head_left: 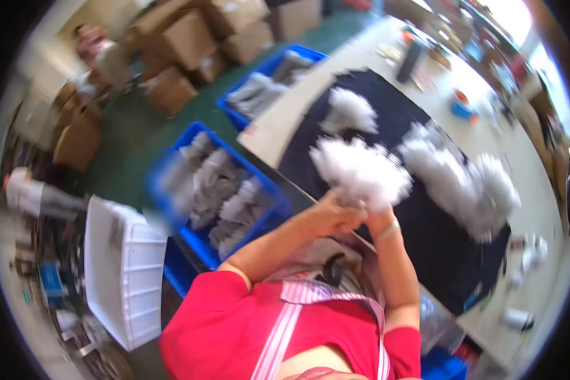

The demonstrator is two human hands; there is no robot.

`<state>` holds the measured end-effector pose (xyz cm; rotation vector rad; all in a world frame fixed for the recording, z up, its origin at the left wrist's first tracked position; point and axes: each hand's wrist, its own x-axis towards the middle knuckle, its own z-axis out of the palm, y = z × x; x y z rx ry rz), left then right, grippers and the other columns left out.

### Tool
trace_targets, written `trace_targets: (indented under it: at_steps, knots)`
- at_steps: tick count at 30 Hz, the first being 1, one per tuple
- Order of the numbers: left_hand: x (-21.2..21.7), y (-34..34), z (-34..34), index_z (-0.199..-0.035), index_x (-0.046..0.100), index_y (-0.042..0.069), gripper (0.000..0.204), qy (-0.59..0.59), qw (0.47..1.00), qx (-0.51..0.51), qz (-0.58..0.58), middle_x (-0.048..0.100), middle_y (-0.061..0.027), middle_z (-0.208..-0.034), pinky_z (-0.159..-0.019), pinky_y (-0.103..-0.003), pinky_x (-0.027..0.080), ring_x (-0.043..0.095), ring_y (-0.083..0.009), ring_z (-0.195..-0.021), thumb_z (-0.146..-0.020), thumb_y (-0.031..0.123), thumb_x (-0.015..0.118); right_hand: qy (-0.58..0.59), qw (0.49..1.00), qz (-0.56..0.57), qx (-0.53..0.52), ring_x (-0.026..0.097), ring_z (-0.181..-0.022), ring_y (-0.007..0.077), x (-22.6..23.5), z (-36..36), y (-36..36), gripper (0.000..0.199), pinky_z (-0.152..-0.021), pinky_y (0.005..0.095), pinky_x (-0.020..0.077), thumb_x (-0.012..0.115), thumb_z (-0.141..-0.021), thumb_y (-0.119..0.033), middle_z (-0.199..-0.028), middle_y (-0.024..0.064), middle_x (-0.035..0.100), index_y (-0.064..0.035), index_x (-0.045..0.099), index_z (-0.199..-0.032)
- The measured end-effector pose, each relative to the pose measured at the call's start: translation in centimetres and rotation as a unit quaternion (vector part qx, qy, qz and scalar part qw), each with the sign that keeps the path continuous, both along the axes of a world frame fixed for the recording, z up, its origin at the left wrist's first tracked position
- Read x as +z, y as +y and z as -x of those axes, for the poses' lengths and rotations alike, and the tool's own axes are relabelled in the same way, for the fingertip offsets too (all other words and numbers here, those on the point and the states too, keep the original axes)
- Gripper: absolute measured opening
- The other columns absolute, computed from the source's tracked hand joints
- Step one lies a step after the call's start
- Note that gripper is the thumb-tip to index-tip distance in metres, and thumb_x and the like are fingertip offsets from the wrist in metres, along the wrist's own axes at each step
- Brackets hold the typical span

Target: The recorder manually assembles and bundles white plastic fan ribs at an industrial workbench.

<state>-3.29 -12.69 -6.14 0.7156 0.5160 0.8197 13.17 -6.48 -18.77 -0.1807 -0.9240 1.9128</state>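
Both hands meet at the stem of a white fluffy tuft (361, 170) held above the edge of a dark cloth (424, 209) on a pale table. My left hand (332, 215) wraps the base of the tuft from the left. My right hand (377, 212) grips the same base from below, wrist banded. More white fluffy pieces lie on the cloth: one (351, 111) farther back and a long heap (468, 180) to the right.
Two blue crates (269, 66) (266, 221) of grey-white bundles stand left of the table. A white crate (123, 272) sits on the floor lower left. Cardboard boxes (183, 38) are stacked at the back. Small items litter the table's (487, 107) far and right sides.
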Motion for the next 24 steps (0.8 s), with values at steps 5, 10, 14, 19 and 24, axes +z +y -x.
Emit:
trace_targets:
  at_steps: [5, 10, 14, 19, 24]
  knots:
    - [-0.5, 0.4, 1.1, -0.098, 0.052, 0.006, 0.031, -0.041, 0.998, 0.044, -0.003, 0.048, -0.0024, -0.063, -0.038, -0.020, 0.028, 0.038, -0.0073, -0.043, -0.080, 0.024, 0.071, 0.029, 0.942, 0.216, -0.257, 0.065, -0.085, 0.0199, 9.4, 3.7, 0.2, 0.020, -0.075, 0.0328, 0.0532, 0.051, -0.088, -0.009, -0.098, 0.0114, 0.066, 0.0028, 0.061, -0.101]
    - [-1.3, 0.6, 1.0, -0.088, 0.053, 0.006, 0.039, 0.002, 0.999, 0.002, -0.046, 0.046, -0.0024, -0.062, -0.038, -0.021, 0.029, 0.034, -0.0075, -0.041, -0.077, 0.037, 0.074, 0.215, 0.929, 0.209, -0.218, 0.065, -0.086, 0.0243, 9.9, 4.4, -0.2, 0.026, -0.080, 0.0381, 0.0529, 0.042, -0.090, -0.011, -0.096, 0.0164, 0.065, 0.0053, 0.061, -0.097]
    - [-2.7, -0.3, 1.5, -0.076, 0.053, 0.003, 0.015, -0.034, 0.994, 0.068, -0.072, 0.044, -0.0006, -0.056, -0.037, -0.022, 0.028, 0.038, -0.0076, -0.043, -0.077, 0.011, 0.066, 0.131, 0.851, 0.409, -0.301, 0.060, -0.056, 0.0177, 11.5, 7.1, 0.1, 0.007, -0.051, 0.0326, 0.0496, 0.058, -0.083, -0.010, -0.069, 0.0058, 0.061, -0.0050, 0.061, -0.079]
    - [-0.2, -0.2, 3.0, -0.138, 0.035, 0.005, 0.069, -0.203, 0.961, 0.099, -0.161, 0.041, 0.0012, -0.064, -0.040, -0.021, 0.029, 0.036, -0.0065, -0.047, -0.083, 0.028, 0.069, 0.001, 0.813, 0.324, -0.483, 0.027, -0.039, 0.0040, 8.4, 2.3, 0.7, 0.025, -0.036, 0.0222, 0.0200, 0.056, -0.089, -0.014, -0.051, -0.0073, 0.033, -0.0102, 0.050, -0.066]
    - [-0.3, 1.1, 3.3, -0.113, 0.057, 0.004, 0.027, 0.088, 0.963, 0.244, -0.078, 0.056, -0.0014, -0.076, -0.044, -0.021, 0.034, 0.047, -0.0063, -0.054, -0.087, 0.013, 0.063, -0.124, 0.874, 0.025, -0.470, 0.031, -0.047, 0.0024, 11.1, 2.1, -2.7, 0.024, -0.044, 0.0205, 0.0231, 0.052, -0.096, -0.017, -0.055, -0.0046, 0.040, -0.0009, 0.059, -0.080]
